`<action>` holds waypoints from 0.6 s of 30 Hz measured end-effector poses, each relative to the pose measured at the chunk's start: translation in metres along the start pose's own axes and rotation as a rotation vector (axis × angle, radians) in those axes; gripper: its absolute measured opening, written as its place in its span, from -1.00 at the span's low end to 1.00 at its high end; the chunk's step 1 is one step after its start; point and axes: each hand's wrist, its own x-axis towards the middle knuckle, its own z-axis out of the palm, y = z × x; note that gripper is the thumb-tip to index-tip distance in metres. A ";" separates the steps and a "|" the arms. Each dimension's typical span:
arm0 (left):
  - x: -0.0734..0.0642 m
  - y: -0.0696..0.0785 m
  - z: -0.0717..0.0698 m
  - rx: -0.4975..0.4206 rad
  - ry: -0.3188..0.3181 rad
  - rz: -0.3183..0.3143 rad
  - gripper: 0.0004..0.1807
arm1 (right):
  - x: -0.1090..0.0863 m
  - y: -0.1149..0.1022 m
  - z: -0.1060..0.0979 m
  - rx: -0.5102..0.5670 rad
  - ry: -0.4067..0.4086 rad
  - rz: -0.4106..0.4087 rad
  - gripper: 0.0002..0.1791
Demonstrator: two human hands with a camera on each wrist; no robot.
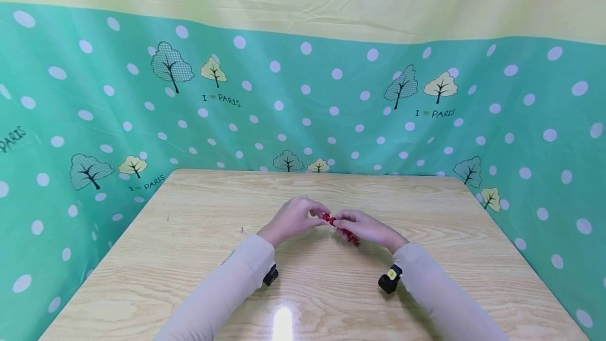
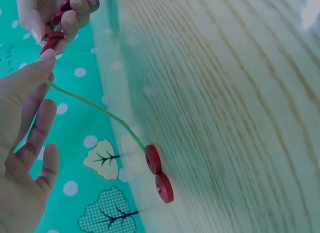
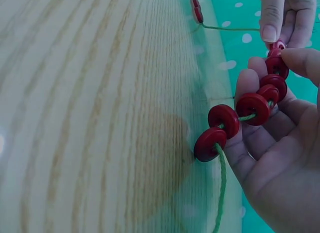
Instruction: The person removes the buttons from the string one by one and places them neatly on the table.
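Several round red buttons (image 3: 252, 109) are threaded on a green string (image 3: 222, 188), seen closely in the right wrist view. My right hand (image 1: 366, 227) grips the threaded buttons, thumb on one of them and the fingers beneath the row. Just to its left, my left hand (image 1: 295, 217) pinches the string between thumb and index finger, close against the end button of that row. Its other fingers are loosely bent. From the left fingertips a bare stretch of string (image 2: 100, 107) runs out to two more red buttons (image 2: 159, 173) at its far part.
Both hands are above a light wood-grain table (image 1: 199, 257). A green and yellow curtain (image 1: 303, 93) with white dots and printed trees surrounds its back and sides. Black wrist cameras (image 1: 389, 279) are strapped under the sleeves (image 1: 435, 283).
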 end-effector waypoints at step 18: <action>-0.010 -0.012 -0.012 -0.035 -0.003 -0.056 -0.74 | -0.003 0.001 -0.001 0.021 -0.016 -0.030 -0.57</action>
